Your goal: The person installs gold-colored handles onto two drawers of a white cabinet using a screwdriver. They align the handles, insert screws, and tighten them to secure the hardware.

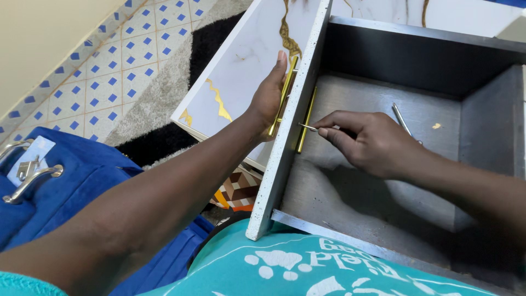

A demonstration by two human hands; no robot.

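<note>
Showing white marble veined with gold on the drawer front, upper centre. Gleaming gold on the bar handle. Lying matt grey inside the drawer, right, with a white speckled edge. Spreading white with blue diamonds across the floor tiles, upper left. Running black and grey on the rug. Sitting bright blue with silver fittings on the bag, lower left. Glowing teal with white print on the shirt, bottom.
</note>
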